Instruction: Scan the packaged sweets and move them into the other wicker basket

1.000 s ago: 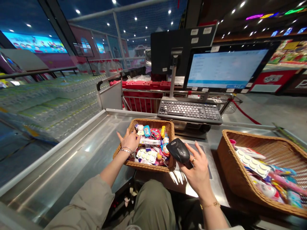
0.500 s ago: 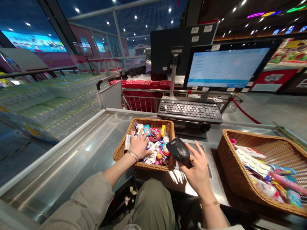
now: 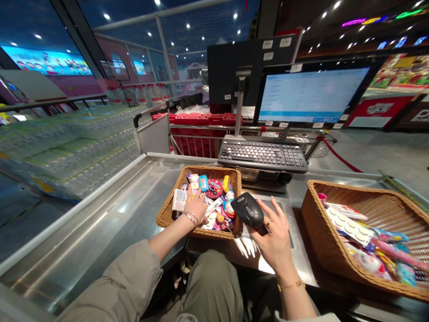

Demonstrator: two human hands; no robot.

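My left hand (image 3: 196, 208) reaches into the left wicker basket (image 3: 161, 218), its fingers stretched and apart on the small packaged goods. Whether its fingertips grip anything is not visible. Around it lie a white box (image 3: 179, 200), a light blue packet (image 3: 203, 182), a round red item (image 3: 214, 188) and a small yellow item (image 3: 226, 183). My right hand (image 3: 276, 237) is wrapped round a black barcode scanner (image 3: 248, 210), whose head points left at the basket's right rim. Most of the scanner's handle is hidden by the hand.
A second wicker basket (image 3: 313, 223) with several packaged items stands at the right. Behind the left basket are a black keyboard (image 3: 263, 153) and a lit monitor (image 3: 310, 96). A raised metal edge (image 3: 100, 183) runs along the steel counter's (image 3: 134, 197) left side.
My left hand has moved slightly right and down within the basket, uncovering more of the white box. My right hand keeps hold of the scanner in nearly the same place.
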